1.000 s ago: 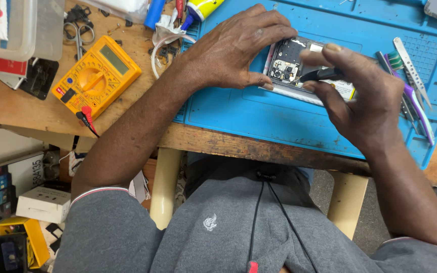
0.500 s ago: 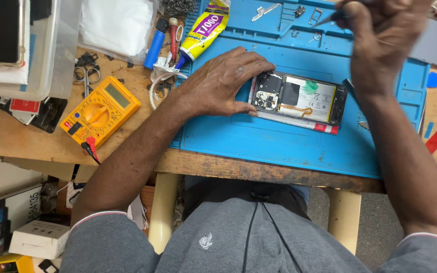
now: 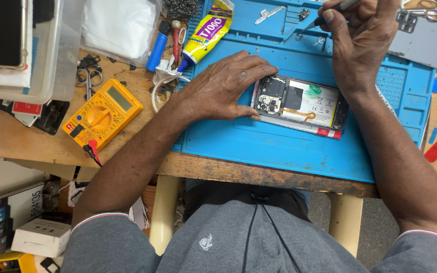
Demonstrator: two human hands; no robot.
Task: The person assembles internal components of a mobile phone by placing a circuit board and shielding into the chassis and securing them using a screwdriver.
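Head view looks down on a blue work mat [image 3: 259, 146] where an opened phone [image 3: 299, 103] lies back-up. Left hand [image 3: 223, 86] rests flat on its camera end, fingers spread and loose. Right hand [image 3: 362, 35] hovers beyond the phone, fingers pinched tight around a thin screwdriver [image 3: 324, 17], tip near small parts on the mat.

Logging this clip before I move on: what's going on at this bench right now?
A person is working on an opened phone lying on a blue mat on a wooden bench. The left hand rests flat on the phone's camera end, holding it down. The right hand is up at the mat's far edge, away from the phone, gripping a thin tool with its tip down near small parts in the mat's tray. A yellow meter and a glue tube lie to the left.
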